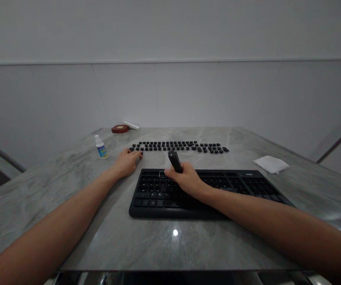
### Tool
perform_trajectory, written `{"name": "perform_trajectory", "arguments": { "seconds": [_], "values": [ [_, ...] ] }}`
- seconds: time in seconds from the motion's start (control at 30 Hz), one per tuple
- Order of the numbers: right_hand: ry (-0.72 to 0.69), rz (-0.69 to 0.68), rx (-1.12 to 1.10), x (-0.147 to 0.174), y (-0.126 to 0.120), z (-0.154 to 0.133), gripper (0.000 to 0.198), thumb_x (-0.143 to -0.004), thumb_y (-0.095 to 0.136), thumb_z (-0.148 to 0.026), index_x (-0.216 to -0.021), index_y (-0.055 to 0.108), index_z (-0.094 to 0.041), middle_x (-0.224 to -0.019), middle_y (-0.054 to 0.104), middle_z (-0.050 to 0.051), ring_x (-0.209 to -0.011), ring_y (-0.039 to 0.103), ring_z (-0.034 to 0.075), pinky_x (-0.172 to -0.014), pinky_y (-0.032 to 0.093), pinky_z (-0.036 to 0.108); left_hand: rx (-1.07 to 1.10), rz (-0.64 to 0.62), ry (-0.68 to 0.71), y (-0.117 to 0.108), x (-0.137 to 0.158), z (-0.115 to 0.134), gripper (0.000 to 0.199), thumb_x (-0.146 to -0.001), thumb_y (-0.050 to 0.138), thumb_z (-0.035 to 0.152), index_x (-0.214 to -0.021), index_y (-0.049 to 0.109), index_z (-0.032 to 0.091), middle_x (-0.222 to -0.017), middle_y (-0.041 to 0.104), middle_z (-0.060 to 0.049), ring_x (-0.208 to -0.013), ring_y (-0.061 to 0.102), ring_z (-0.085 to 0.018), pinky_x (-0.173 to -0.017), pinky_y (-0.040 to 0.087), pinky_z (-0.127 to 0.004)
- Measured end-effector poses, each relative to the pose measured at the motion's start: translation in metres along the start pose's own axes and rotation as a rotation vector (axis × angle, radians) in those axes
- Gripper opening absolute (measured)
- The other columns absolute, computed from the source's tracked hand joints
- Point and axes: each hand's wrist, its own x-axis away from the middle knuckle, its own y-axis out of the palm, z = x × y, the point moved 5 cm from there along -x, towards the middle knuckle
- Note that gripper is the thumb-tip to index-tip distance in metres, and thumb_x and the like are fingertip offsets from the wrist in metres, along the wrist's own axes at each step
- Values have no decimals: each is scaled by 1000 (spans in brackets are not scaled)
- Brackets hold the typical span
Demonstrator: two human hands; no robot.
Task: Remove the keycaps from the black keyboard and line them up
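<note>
A black keyboard (182, 214) lies on the grey marble-patterned table, many of its keys stripped of their caps. My right hand (190, 180) is closed around a black-handled keycap puller (175, 160), held upright over the upper left of the keyboard. A thin wire loop shows just left of my thumb. To the left, my left hand (127, 162) rests on the table beyond the keyboard's corner, its fingertips closed on a small black keycap (141, 153). Rows of loose black keycaps (167, 146) lie behind the keyboard, the nearest ones close to my left fingers.
A small white bottle (101, 148) with a blue and yellow label stands at left. Behind it are a reddish-brown case (120, 128) and a white flat object (131, 125) by the wall. A folded white cloth (270, 164) lies at right. The table's front edge runs along the bottom.
</note>
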Motion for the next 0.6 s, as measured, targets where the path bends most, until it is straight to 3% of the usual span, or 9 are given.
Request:
{"name": "perform_trajectory", "arguments": {
  "seconds": [0.47, 0.6],
  "values": [
    [13, -1, 21, 1, -2, -4, 40, -76, 59, -32, -48, 32, -20, -49, 28, -6, -49, 29, 7, -51, 23, 26, 7, 19, -8, -1, 3, 0, 49, -73, 45, 3, -114, 64, 24, -142, 51, 1, -109, 46, -30, -90, 38, -44],
    [3, -1, 19, 1, -1, -3, 40, -76, 58, -34, -49, 31, -20, -50, 27, -7, -50, 28, 8, -51, 24, 26, 27, 39, 8, 1, 3, 0, 49, -73, 45, 2, -112, 65, 24, -138, 55, -1, -107, 48, -30, -89, 39, -45]
  ]
}}
